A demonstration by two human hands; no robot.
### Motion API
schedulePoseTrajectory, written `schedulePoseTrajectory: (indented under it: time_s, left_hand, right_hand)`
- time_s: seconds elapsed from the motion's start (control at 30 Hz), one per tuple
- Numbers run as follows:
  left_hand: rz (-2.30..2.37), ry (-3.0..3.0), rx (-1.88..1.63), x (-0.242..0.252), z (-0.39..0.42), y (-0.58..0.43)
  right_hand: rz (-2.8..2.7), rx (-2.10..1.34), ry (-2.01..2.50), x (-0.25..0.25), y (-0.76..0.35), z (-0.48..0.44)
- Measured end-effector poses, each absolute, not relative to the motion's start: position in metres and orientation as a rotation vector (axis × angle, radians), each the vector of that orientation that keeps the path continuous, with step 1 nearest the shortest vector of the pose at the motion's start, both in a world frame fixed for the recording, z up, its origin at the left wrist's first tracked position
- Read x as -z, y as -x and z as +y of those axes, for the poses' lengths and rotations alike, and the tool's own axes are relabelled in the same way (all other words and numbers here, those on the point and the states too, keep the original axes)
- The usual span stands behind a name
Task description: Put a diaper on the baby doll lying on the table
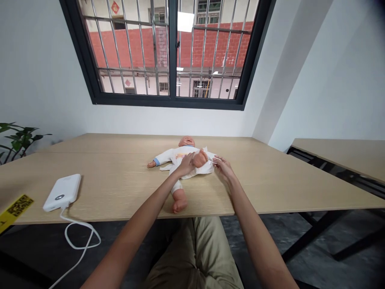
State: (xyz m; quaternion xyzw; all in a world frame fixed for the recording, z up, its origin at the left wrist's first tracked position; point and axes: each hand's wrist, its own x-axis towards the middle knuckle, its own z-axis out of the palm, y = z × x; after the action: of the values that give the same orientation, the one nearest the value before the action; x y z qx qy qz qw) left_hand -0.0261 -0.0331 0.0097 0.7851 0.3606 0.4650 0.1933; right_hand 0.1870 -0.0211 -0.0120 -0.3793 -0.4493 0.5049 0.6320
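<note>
A baby doll (pixel 164 156) in a white outfit with blue cuffs lies on its back, head toward the window. My left hand (pixel 186 164) is closed around the doll's raised leg, just beside its bare foot (pixel 201 158). The other leg (pixel 179 199) stretches toward the table's front edge. White, thin material (pixel 202 169), perhaps a diaper or part of the clothing, spreads under the raised leg. At its right-hand edge, the fingertips of my right hand (pixel 222 165) pinch this white material.
The wooden table (pixel 120 192) runs up to the wall below a barred window (pixel 171 102). A white power bank (pixel 63 192) with a cable (pixel 82 247) hanging over the edge lies at left. A yellow label (pixel 15 210) and a plant (pixel 19 140) are farther left. Another table (pixel 345 154) stands right.
</note>
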Motion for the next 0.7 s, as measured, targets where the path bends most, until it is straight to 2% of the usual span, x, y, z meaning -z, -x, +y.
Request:
schedulePoseTrajectory:
  time_s: [0.23,0.43,0.7]
  left_hand:
    - [1.127,-2.763,-0.780,-0.011,-0.053,0.027]
    - [1.150,-2.892,-0.705,-0.013,-0.060,0.026]
    - [1.127,-2.984,-0.680,-0.010,-0.060,0.022]
  right_hand:
    - [-0.990,-1.104,0.759,0.003,-0.180,-0.014]
    - [-1.146,-1.033,0.737,-0.014,-0.166,-0.006]
    - [-1.317,-0.928,0.750,-0.009,-0.143,0.018]
